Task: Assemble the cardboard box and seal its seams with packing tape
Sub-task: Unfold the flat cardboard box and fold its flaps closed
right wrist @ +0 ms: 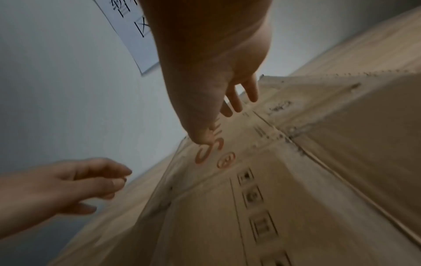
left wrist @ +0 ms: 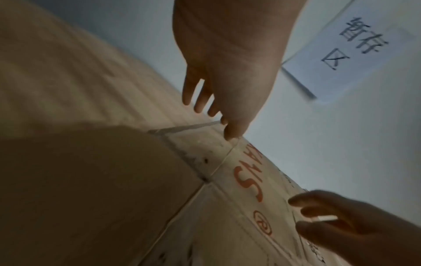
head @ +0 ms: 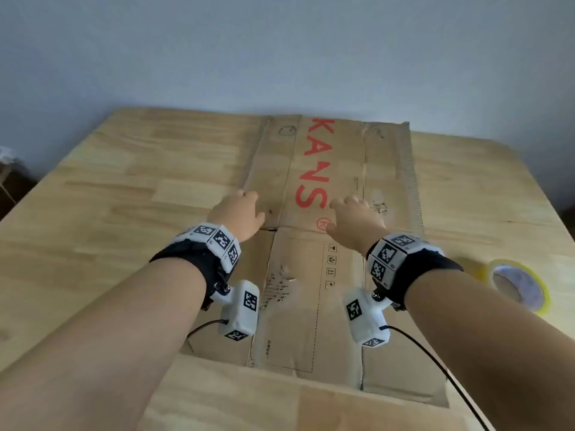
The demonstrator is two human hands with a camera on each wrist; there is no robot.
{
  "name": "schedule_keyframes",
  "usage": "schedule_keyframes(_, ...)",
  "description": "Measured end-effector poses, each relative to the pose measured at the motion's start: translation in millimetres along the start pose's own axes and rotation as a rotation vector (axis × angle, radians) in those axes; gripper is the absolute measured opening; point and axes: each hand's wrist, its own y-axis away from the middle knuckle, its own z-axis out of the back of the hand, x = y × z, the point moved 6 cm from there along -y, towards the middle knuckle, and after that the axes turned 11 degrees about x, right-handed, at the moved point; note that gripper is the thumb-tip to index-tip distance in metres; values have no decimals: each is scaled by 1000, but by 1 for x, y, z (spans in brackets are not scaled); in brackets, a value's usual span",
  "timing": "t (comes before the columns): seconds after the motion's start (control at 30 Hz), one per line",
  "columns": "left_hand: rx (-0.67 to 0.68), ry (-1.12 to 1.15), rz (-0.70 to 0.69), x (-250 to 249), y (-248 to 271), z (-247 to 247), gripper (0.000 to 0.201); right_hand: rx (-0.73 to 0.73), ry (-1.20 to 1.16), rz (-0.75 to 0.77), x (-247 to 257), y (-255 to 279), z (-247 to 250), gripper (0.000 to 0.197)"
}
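The left hand [head: 238, 214] hovers with a loose, empty grip over the flattened cardboard box's [head: 314, 244] left edge, bare table [head: 109, 188] beyond. The right hand [head: 354, 217], fingers relaxed, holds nothing above its red lettering; the tape roll [head: 518, 286] lies well right.

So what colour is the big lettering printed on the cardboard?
Red lettering on the flattened cardboard box, clearest in the head view.

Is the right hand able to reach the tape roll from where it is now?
Probably yes: the tape roll lies uncovered on the table beside the right forearm, and the right hand holds nothing.
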Motion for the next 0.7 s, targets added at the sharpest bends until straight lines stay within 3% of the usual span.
schedule_keyframes(0.23,203,182,228,54,18,-58,70,178,-18,-83,17,-4,-46,50)
schedule_keyframes(0.4,178,480,256,76,23,-60,61,224,-77,-125,24,-12,-56,59)
schedule_keyframes(0.57,190,667,237,84,23,-48,68,247,-129,-121,34,-20,-56,70)
schedule_keyframes(0.7,6,783,122,79,28,-13,53,198,-139,-76,60,-19,-32,69)
